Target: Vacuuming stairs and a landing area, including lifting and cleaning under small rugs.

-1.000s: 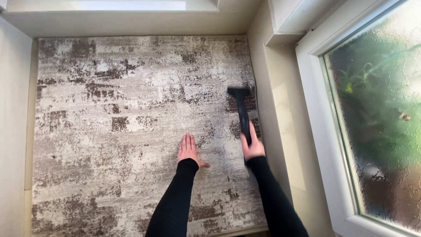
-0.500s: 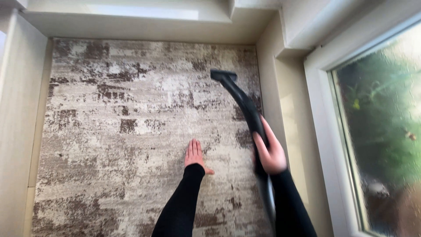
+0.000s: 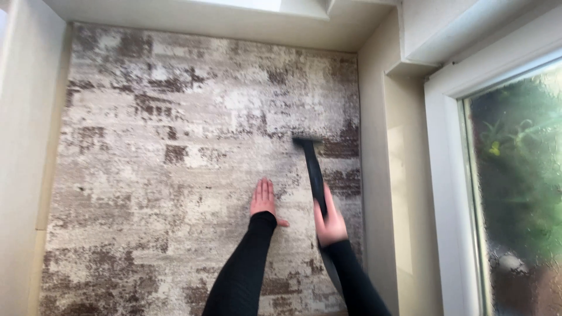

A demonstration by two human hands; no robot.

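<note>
Head view: right hand (image 3: 331, 221) grips black nozzle (image 3: 312, 167) (left hand (image 3: 263, 199) flat on rug (image 3: 175, 175)).

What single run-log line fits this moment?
left hand: flat on rug | right hand: grips black vacuum nozzle | nozzle head on rug

A single head-worn camera is looking almost straight down from above onto a mottled grey-and-brown rug (image 3: 175, 175), sitting near enough that the rug is filling most of the frame. It is facing toward the rug's far edge, where a pale wall (image 3: 222, 23) is running across the top. A frosted window (image 3: 515, 193), probably a door pane, is occupying the right side. No second view is sharing this scene.
</note>
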